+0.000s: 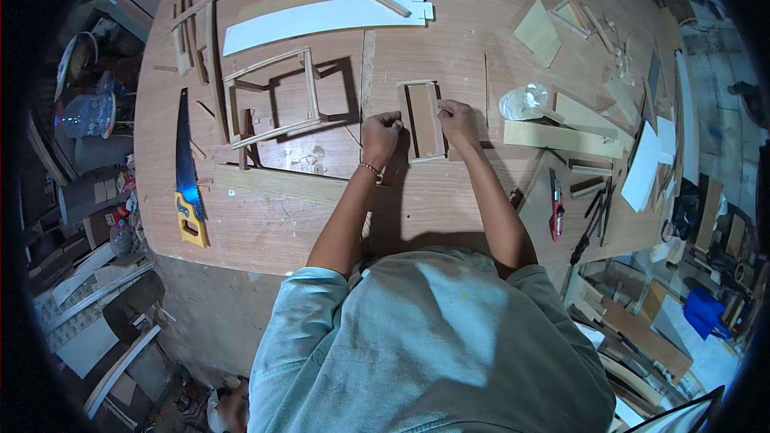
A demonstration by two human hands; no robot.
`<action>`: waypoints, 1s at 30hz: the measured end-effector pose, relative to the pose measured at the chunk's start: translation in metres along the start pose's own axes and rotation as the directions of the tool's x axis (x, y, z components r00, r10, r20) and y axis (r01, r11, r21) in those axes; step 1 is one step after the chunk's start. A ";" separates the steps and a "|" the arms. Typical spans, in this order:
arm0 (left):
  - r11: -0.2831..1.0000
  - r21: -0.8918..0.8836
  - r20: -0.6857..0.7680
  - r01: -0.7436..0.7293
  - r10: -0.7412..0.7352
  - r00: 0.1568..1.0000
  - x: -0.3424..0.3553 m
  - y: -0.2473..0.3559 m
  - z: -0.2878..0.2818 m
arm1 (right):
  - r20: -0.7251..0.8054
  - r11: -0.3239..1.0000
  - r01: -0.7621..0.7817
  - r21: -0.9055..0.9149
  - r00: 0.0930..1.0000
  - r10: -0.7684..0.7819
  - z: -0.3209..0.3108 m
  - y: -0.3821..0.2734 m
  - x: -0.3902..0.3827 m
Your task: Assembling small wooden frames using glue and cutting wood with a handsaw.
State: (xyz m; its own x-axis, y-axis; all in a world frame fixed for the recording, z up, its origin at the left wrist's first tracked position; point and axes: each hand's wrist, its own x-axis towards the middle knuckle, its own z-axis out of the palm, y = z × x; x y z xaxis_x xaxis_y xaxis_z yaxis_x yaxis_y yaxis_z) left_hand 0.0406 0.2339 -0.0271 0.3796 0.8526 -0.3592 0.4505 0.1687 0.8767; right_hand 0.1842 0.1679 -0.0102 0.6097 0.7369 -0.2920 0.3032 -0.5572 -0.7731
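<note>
A small rectangular wooden frame with thin raised sides lies on the wooden worktable, between my two hands. My right hand is at its right side, the fingertips pinched against the upper part of that rail. To the left of the frame, a little apart from it, my left hand has its fingers drawn together. Whatever the left fingertips hold, if anything, is too small to make out. Farther left stands a larger open wooden frame with short legs, casting a shadow on the tabletop.
A handsaw lies at left. Wood strips and a white board fill the far left. At right are a clear plastic bottle, pale planks, a red utility knife and white pieces.
</note>
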 end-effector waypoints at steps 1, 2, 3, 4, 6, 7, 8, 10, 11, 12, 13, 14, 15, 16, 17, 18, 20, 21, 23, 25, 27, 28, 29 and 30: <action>1.000 0.030 -0.032 0.001 0.000 0.999 0.001 0.011 -0.002 | -0.012 0.999 0.031 -0.036 0.999 -0.032 0.002 0.011 0.005; 0.999 0.030 -0.020 0.018 -0.017 1.000 0.006 0.012 0.001 | -0.021 0.995 0.063 -0.073 0.998 -0.065 0.004 0.021 0.010; 0.998 0.013 -0.095 -0.055 0.056 0.994 0.012 0.009 0.000 | -0.005 0.996 0.052 -0.076 0.999 -0.052 0.005 0.020 0.013; 0.991 0.002 -0.168 -0.131 0.129 0.977 0.019 0.008 0.001 | -0.043 0.994 0.077 -0.074 0.996 -0.080 0.003 0.015 0.018; 0.991 -0.068 -0.153 -0.119 0.108 0.982 0.028 0.010 0.003 | -0.076 0.993 0.092 -0.075 0.992 -0.097 0.005 0.015 0.030; 0.979 -0.048 -0.162 -0.200 0.190 0.968 0.030 0.016 0.004 | -0.107 0.993 0.114 0.007 0.988 -0.113 0.008 0.016 0.038; 0.960 -0.027 -0.169 -0.280 0.272 0.947 0.034 0.019 0.005 | -0.141 0.986 0.139 0.088 0.982 -0.126 0.010 0.018 0.042; 0.970 -0.085 -0.131 -0.227 0.215 0.968 0.039 0.015 0.005 | -0.144 0.985 0.175 0.010 0.975 -0.172 0.008 0.006 0.044; 0.972 -0.072 -0.121 -0.223 0.213 0.969 0.039 0.013 0.005 | -0.123 0.980 0.198 0.034 0.974 -0.192 0.010 0.007 0.048; 0.974 -0.061 -0.107 -0.220 0.213 0.971 0.038 0.015 0.005 | -0.106 0.974 0.218 0.058 0.972 -0.211 0.011 0.007 0.048; 0.975 -0.061 -0.104 -0.216 0.209 0.972 0.037 0.016 0.005 | -0.105 0.975 0.213 0.058 0.973 -0.206 0.011 0.006 0.047; 0.980 -0.051 -0.093 -0.195 0.189 0.977 0.037 0.016 0.005 | -0.114 0.980 0.170 0.104 0.981 -0.158 0.011 0.006 0.046; 0.984 -0.039 -0.083 -0.175 0.171 0.982 0.036 0.018 0.005 | -0.122 0.980 0.129 0.151 0.986 -0.111 0.011 0.005 0.045; 0.984 -0.039 -0.082 -0.174 0.170 0.982 0.035 0.020 0.004 | -0.122 0.980 0.128 0.152 0.986 -0.109 0.011 0.005 0.044; 0.984 -0.036 -0.086 -0.173 0.169 0.982 0.034 0.022 0.004 | -0.135 0.980 0.151 0.130 0.982 -0.133 0.012 0.006 0.044; 0.984 -0.032 -0.093 -0.172 0.169 0.981 0.033 0.023 0.003 | -0.146 0.978 0.176 0.108 0.976 -0.160 0.012 0.005 0.044; 0.984 -0.049 -0.095 -0.172 0.166 0.981 0.033 0.022 0.003 | -0.140 0.980 0.172 0.105 0.978 -0.156 0.012 0.004 0.043; 0.983 -0.067 -0.095 -0.170 0.163 0.982 0.033 0.023 0.003 | -0.134 0.981 0.165 0.101 0.979 -0.151 0.012 0.004 0.043; 0.983 -0.067 -0.105 -0.171 0.164 0.981 0.032 0.024 0.004 | -0.133 0.980 0.177 0.091 0.977 -0.164 0.011 0.004 0.043; 0.983 -0.066 -0.115 -0.173 0.165 0.980 0.031 0.025 0.004 | -0.132 0.978 0.189 0.083 0.975 -0.178 0.013 0.005 0.044; 0.981 -0.072 -0.121 -0.178 0.168 0.978 0.031 0.024 0.004 | -0.152 0.977 0.188 0.100 0.973 -0.172 0.015 0.009 0.045; 0.981 -0.072 -0.120 -0.179 0.170 0.978 0.032 0.023 0.005 | -0.153 0.977 0.189 0.100 0.973 -0.172 0.016 0.011 0.047; 0.979 -0.080 -0.116 -0.185 0.175 0.978 0.032 0.022 0.005 | -0.162 0.975 0.202 0.096 0.969 -0.185 0.017 0.014 0.048; 0.978 -0.089 -0.114 -0.190 0.180 0.977 0.033 0.021 0.005 | -0.170 0.972 0.217 0.093 0.965 -0.199 0.018 0.013 0.048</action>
State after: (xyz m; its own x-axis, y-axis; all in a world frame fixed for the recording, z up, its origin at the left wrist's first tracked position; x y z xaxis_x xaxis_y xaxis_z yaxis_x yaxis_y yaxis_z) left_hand 0.0669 0.2634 -0.0217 0.3602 0.9196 -0.1568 0.2964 0.0466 0.9539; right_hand 0.2047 0.2026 -0.0445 0.6525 0.7571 -0.0326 0.3583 -0.3462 -0.8671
